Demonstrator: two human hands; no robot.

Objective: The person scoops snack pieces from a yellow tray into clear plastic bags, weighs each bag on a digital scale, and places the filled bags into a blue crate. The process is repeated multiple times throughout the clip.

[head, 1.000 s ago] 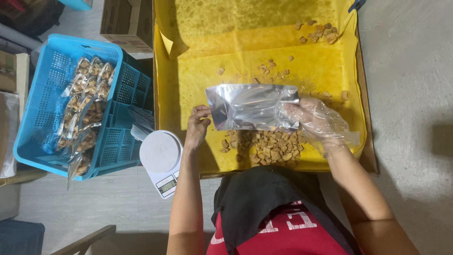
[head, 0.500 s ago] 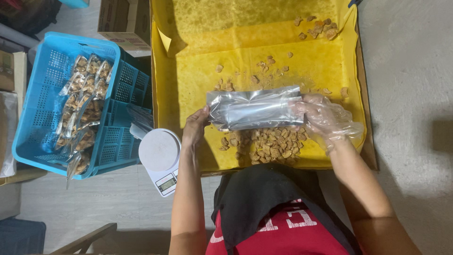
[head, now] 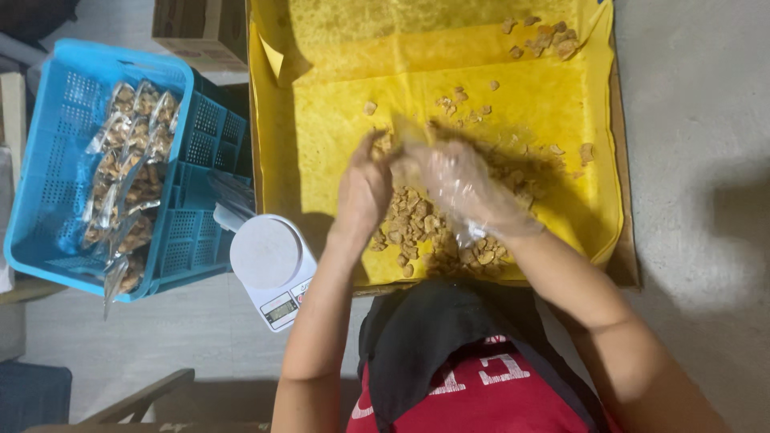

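Blue crate (head: 48, 168) holds packed snack bags (head: 128, 176). Yellow-lined tray (head: 337, 120) holds loose snack pieces (head: 417, 224) — left hand (head: 362, 192), gloved right hand (head: 465, 188) meet above pile, finger state unclear. Tray's far half mostly bare.

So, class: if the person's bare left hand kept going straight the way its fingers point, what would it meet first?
Probably the loose snack pieces scattered on the yellow sheet just beyond the left hand; height above the sheet is unclear.
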